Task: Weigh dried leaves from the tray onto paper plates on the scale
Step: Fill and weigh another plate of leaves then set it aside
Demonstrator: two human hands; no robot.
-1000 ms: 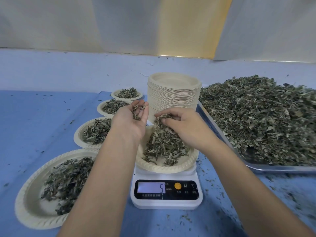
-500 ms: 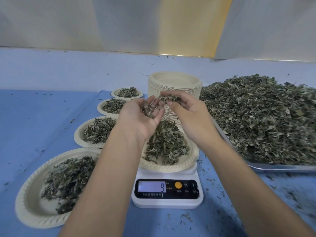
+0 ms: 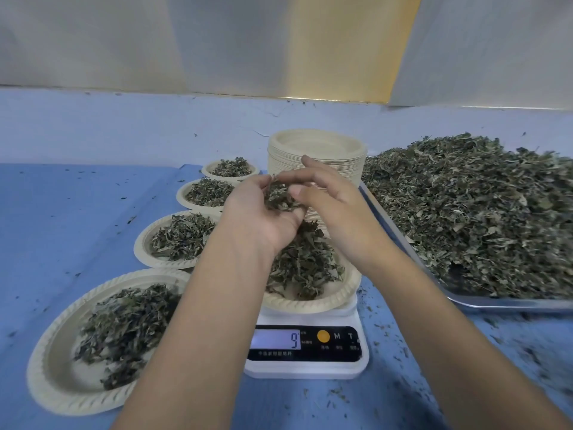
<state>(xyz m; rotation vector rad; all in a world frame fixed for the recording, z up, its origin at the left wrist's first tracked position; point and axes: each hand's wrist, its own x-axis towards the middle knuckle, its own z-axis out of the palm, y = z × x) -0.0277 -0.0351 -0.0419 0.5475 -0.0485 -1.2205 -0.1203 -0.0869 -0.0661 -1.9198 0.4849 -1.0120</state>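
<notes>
now the two hands are closer together than half a second ago, when they were held apart with both palms turned up. the left hand (image 3: 263, 218) is cupped palm up, fingers curled round a small clump of leaves (image 3: 279, 198), above the far edge of the paper plate (image 3: 313, 305) that sits on the scale (image 3: 310, 369). the right hand (image 3: 335, 209) has turned over the left palm, thumb toward the camera, fingers spread and only lightly bent, tips at the clump; whether they pinch any leaf cannot be told. the display (image 3: 276, 339) reads 9, as it did half a second ago, up from 5 a second ago. the weighed leaves (image 3: 304, 268) lie as a loose mound in the middle of the round plate, pieces pointing every way, with no single long axis. the scale's display side faces the person. to the right, just beside the scale, the metal tray (image 3: 502, 303) runs its long side away toward the wall, carrying the big leaf heap (image 3: 465, 212). behind the hands stands a stack of empty plates (image 3: 316, 144). four filled plates (image 3: 46, 361) form a line on the left, from near to far, on the blue table (image 3: 77, 212).
</notes>
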